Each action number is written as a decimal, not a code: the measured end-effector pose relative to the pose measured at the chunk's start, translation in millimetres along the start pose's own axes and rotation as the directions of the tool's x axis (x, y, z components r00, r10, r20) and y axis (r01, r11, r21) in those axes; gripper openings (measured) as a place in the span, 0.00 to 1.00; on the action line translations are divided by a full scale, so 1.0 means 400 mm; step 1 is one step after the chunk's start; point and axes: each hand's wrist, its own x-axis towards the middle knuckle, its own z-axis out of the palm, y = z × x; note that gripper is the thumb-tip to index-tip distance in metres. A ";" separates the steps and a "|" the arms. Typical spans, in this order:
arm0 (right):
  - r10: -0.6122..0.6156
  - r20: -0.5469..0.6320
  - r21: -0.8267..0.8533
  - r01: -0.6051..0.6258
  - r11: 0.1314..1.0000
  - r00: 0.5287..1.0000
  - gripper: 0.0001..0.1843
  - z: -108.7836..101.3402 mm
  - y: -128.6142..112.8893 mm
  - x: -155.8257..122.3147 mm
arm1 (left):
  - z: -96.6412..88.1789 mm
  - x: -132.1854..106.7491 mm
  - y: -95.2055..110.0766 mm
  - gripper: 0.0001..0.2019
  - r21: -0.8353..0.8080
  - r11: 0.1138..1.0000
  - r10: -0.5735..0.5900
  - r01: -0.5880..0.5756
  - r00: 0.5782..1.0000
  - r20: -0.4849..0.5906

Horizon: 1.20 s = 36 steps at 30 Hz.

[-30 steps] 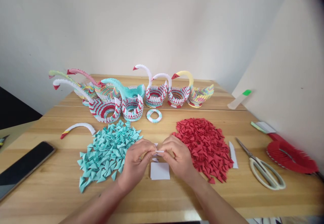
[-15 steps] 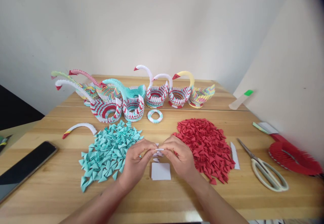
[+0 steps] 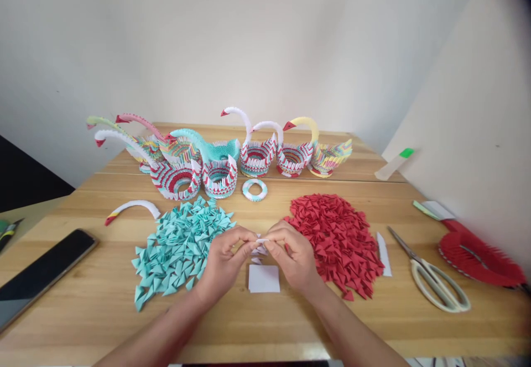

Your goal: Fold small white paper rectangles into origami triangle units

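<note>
My left hand (image 3: pixel 224 265) and my right hand (image 3: pixel 292 256) meet over the middle of the wooden table (image 3: pixel 265 323). Both pinch a small folded white paper piece (image 3: pixel 260 240) between thumbs and fingertips. Under the hands lies a small stack of white paper rectangles (image 3: pixel 264 278), with a few folded white pieces (image 3: pixel 257 253) just behind it. A heap of teal folded paper triangles (image 3: pixel 180 245) lies to the left of my left hand. To the right of my right hand spreads a heap of red folded triangles (image 3: pixel 336 237).
Several modular paper swans (image 3: pixel 219 154) stand in a row at the back, with a small paper ring (image 3: pixel 254 189) and a loose white swan neck (image 3: pixel 133 209). A black phone (image 3: pixel 43 272) lies left; scissors (image 3: pixel 431 278), a white strip (image 3: pixel 384 253) and a red paper fan shape (image 3: pixel 481 253) lie right.
Both hands have kept pinching the white piece and worked it slightly with the fingertips; the view shifted a little. Nothing else on the table has moved.
</note>
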 end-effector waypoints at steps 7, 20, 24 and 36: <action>0.026 -0.032 0.014 -0.026 1.000 0.999 0.06 0.012 0.000 -0.001 | 0.008 0.005 -0.003 0.12 -0.255 0.941 -0.227 0.224 0.974 0.020; -0.150 -0.012 -0.151 0.146 0.978 0.989 0.07 -0.002 0.020 -0.002 | -0.003 0.009 0.000 0.10 -0.178 0.970 -0.166 0.165 0.986 0.010; -0.156 -0.007 -0.151 0.153 0.977 0.988 0.06 -0.002 0.013 0.001 | -0.015 0.012 0.003 0.09 -0.045 0.998 -0.033 0.034 0.999 0.021; 0.049 -0.164 -0.060 -0.060 0.996 0.985 0.11 -0.037 -0.032 0.001 | -0.037 0.039 -0.019 0.11 0.109 0.976 -0.183 0.189 0.981 -0.064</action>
